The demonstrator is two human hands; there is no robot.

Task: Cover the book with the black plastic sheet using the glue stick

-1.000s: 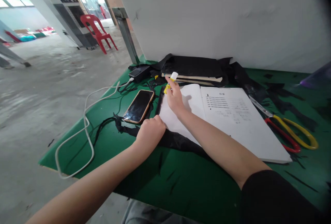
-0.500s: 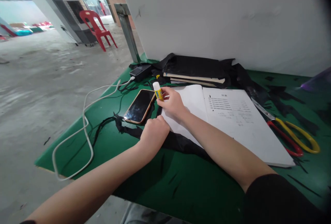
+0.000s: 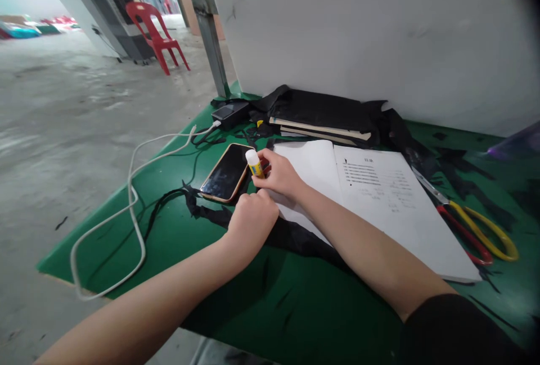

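Note:
My right hand [image 3: 282, 175] is closed around a yellow glue stick [image 3: 255, 163] with a white end pointing up. The hand is over the left edge of an open book [image 3: 367, 213], whose right page bears printed lines. Just in front of it, my left hand [image 3: 254, 216] is curled closed at the book's near-left edge, against black sheet material [image 3: 295, 234] that runs under the book. Its fingertips are hidden, so I cannot make out what they grip. A phone [image 3: 225, 172] lies left of the glue stick.
Scissors [image 3: 472, 224] with red and yellow handles lie right of the book. Behind it sits a black-covered stack of books [image 3: 324, 109]. A white cable [image 3: 137, 202] loops across the green table [image 3: 236, 303] to a black device [image 3: 230, 115]. Black scraps are scattered around.
The glue stick and my right hand have shifted slightly down, closer to my left hand. My left hand stays almost in place. The camera view has moved a little.

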